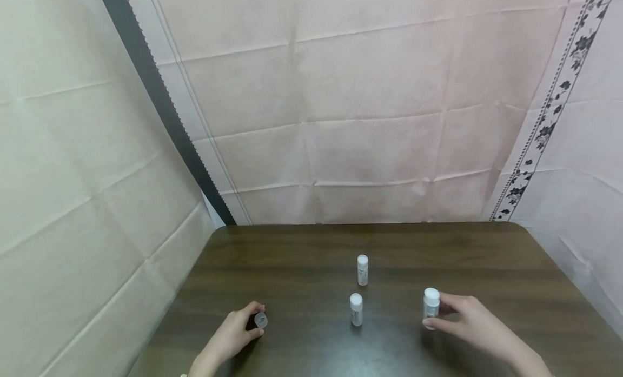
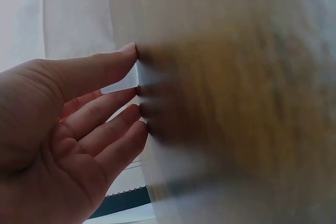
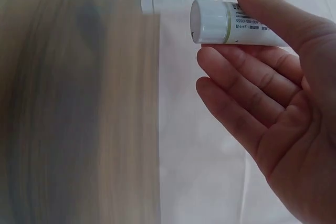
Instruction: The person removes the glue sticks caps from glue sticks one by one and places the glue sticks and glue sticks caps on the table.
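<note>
My right hand (image 1: 462, 318) pinches a small white-capped bottle (image 1: 431, 302) upright between thumb and fingers, over the right side of the table. In the right wrist view, printed text shows on the label of this bottle (image 3: 210, 23); the thumb lies across it and the lower fingers are loosely extended. At the table's left, my left hand (image 1: 233, 331) pinches a small clear, round-topped container (image 1: 260, 319) between thumb and fingers. Those fingertips (image 2: 137, 92) are right at the tabletop in the left wrist view. Much of the clear container is hidden by the hand.
Two more white-capped bottles stand upright mid-table, a nearer bottle (image 1: 357, 310) and a farther bottle (image 1: 362, 270). The dark wooden table (image 1: 302, 258) has rounded far corners. Pale creased cloth (image 1: 370, 150) hangs behind it and along both sides.
</note>
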The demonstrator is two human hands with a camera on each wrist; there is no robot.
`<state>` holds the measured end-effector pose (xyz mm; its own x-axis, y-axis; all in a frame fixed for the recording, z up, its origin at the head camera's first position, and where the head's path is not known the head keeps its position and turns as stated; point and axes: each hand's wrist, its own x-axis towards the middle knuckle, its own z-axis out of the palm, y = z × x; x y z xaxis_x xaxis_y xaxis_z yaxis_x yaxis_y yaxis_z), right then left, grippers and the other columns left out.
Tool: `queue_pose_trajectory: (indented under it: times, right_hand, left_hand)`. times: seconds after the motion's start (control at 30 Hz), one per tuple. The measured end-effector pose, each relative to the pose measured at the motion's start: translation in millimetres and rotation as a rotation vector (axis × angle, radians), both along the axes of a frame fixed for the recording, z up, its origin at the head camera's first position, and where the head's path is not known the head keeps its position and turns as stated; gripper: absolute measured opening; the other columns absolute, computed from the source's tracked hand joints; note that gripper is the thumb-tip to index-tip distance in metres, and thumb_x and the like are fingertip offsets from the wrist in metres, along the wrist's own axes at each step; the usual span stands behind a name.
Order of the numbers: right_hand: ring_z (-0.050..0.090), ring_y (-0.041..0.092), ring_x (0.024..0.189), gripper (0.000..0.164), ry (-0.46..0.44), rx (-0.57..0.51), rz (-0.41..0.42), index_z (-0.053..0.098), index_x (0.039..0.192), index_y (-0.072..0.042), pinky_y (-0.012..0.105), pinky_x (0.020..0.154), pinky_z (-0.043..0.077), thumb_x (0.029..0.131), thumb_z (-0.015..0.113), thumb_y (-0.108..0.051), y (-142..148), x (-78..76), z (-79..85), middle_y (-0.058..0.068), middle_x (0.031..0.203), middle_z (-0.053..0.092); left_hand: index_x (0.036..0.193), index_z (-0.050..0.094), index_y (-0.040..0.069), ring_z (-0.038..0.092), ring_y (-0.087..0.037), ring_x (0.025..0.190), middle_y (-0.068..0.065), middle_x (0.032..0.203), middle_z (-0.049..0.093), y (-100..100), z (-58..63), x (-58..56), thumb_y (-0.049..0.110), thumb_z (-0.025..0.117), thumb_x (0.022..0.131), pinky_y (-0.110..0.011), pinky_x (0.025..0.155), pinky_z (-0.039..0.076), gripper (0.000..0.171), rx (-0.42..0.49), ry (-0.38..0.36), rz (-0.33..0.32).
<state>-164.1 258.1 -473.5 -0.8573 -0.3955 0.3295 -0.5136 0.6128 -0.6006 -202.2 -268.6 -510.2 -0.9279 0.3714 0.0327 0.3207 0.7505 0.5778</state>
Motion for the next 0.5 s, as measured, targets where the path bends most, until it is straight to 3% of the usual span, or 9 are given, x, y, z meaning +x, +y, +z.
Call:
queue_pose_trajectory:
  times: [0.27, 0.5]
  right_hand:
    - [0.066, -0.001, 0.083, 0.018, 0.030, 0.041, -0.257, 0.071, 0.097, -0.028, 0.028, 0.070, 0.056, 0.084, 0.084, -0.028, 46.8, 13.3, 5.6, -0.015, 0.087, 0.072]
    - [0.065, -0.005, 0.084, 0.026, 0.052, 0.073, -0.383, 0.072, 0.103, -0.020, 0.011, 0.071, 0.048, 0.082, 0.086, -0.027, 75.0, 17.3, -3.6, -0.015, 0.088, 0.073]
  left_hand:
    - [0.120, 0.063, 0.007, 0.065, -0.036, 0.110, -0.013, 0.120, 0.069, 1.3, 0.7, 0.4, 0.011, 0.082, 0.083, -0.060, 0.094, 0.048, 0.041, 0.006, -0.013, 0.003]
    - [0.121, 0.063, 0.005, 0.066, -0.035, 0.109, -0.012, 0.119, 0.069, 3.6, 1.8, -0.1, 0.010, 0.081, 0.084, -0.058, 0.093, 0.049, 0.042, 0.001, -0.036, 0.013]
